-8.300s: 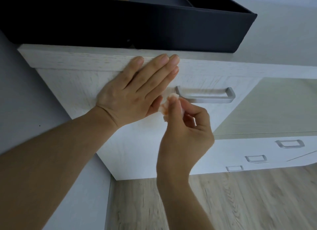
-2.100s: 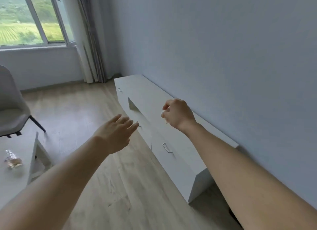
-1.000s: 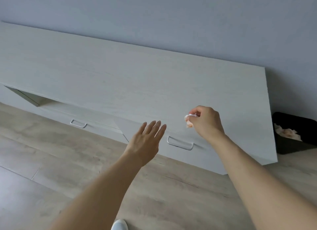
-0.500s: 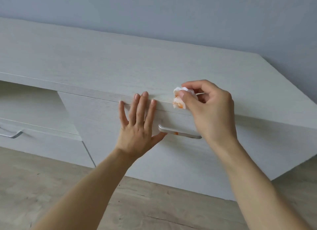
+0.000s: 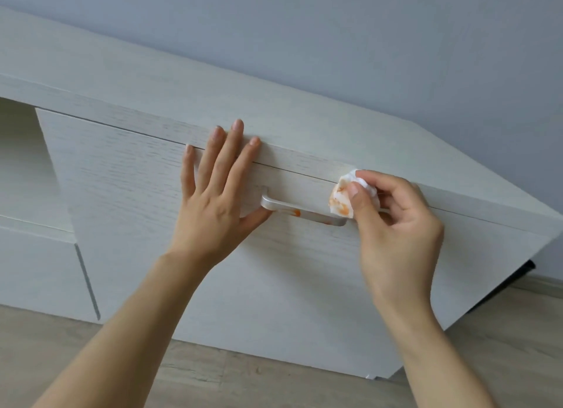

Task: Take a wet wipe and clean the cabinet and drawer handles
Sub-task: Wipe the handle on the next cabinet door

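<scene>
At the handle's (image 5: 301, 213) right end my right hand (image 5: 396, 225) pinches the stained wipe (image 5: 342, 199), left hand (image 5: 213, 200) flat on the drawer (image 5: 137, 179); its orange could smear along the bar.

the right hand (image 5: 396, 225) carried the wet wipe (image 5: 342, 199) from above the cabinet's top edge down to the handle (image 5: 301, 214)'s right end. the left hand (image 5: 213, 200) stayed flat, its thumb now touching the handle's left end.

**Surface finishes, low cabinet**

Cabinet (image 5: 152, 176): pale wood-grain laminate, matt, fine texture. Handle (image 5: 301, 214): brushed metal, satin sheen, orange smear near the middle. Wet wipe (image 5: 342, 199): crumpled white soft cloth, orange-stained. Floor (image 5: 243, 383): matt wood-look planks. Wall (image 5: 335, 42): smooth matt paint.
</scene>
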